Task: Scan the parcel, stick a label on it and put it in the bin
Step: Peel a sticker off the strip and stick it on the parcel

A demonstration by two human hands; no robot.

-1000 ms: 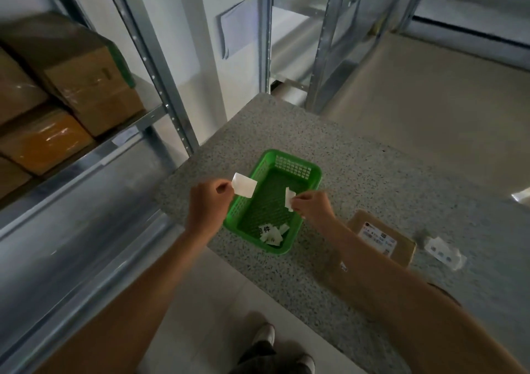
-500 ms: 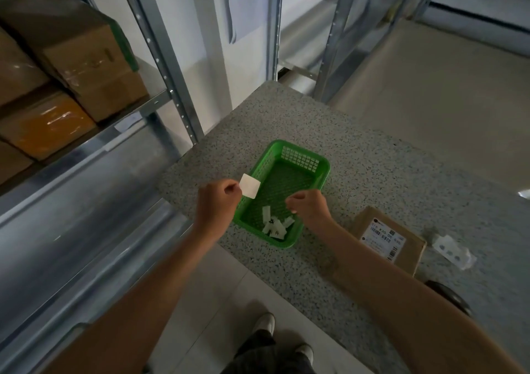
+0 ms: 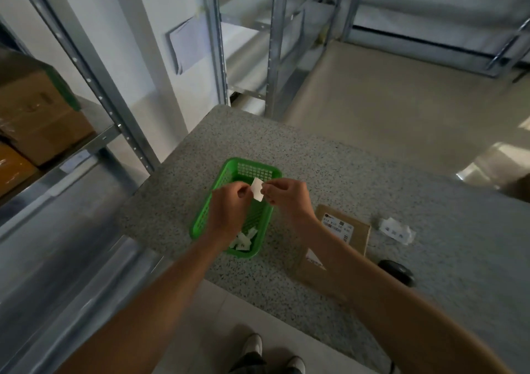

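Observation:
A small white label is pinched between both hands above the green plastic basket. My left hand grips its left edge and my right hand grips its right edge. Several white paper scraps lie at the near end of the basket. The brown cardboard parcel lies flat on the speckled table to the right of the basket, partly hidden under my right forearm, with a printed shipping label on top.
A strip of white labels lies right of the parcel. A black scanner rests near the table's front edge. Metal shelving with cardboard boxes stands to the left. More racks stand behind the table.
My right hand dropped a paper scrap into the basket, then rose to meet the left hand. Both hands now pinch the white label that the left hand alone held before.

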